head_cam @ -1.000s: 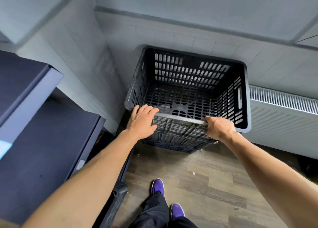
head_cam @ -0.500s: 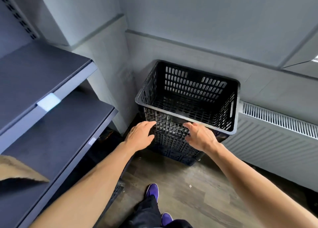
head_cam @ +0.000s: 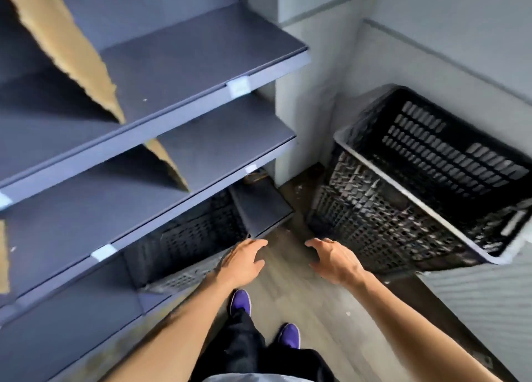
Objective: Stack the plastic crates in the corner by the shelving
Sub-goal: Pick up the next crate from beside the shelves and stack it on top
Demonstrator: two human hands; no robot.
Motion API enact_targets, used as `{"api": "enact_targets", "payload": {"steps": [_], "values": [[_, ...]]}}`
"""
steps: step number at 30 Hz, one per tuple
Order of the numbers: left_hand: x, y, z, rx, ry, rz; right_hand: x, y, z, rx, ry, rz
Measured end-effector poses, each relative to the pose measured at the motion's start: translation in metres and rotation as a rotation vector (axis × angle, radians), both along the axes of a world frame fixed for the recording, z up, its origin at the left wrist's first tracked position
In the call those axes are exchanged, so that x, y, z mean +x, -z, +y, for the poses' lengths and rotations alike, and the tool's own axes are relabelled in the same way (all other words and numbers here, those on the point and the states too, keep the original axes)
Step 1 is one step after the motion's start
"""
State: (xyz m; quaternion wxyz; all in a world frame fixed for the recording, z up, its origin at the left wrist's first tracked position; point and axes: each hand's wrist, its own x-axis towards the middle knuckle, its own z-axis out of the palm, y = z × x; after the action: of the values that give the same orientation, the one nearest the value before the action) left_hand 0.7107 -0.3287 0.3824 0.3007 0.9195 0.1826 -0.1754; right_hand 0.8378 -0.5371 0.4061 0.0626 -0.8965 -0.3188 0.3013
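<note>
We are holding our left hand and right hand out over the wooden floor, fingers loosely spread and gripping nothing. The black plastic crates are sitting stacked in the corner, just right of the shelving. Another crate is lying under its lowest shelf.

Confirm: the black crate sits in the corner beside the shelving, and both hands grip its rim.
Wrong on the hands: the head view shows the left hand and right hand open, holding nothing. The black crate does sit in the corner beside the shelving.
</note>
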Motion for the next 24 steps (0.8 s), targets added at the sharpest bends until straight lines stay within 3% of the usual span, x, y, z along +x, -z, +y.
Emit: {"api": "enact_targets", "payload": {"steps": [11,24], "values": [[-0.115,0.034,0.076,0.039,-0.227,0.082,-0.076,0.046,0.121,-0.022,-0.255,0.103],[-0.171,0.153,0.153,0.048,-0.226,0.154,-0.152,0.164,0.206,-0.007,-0.166,0.186]]}}
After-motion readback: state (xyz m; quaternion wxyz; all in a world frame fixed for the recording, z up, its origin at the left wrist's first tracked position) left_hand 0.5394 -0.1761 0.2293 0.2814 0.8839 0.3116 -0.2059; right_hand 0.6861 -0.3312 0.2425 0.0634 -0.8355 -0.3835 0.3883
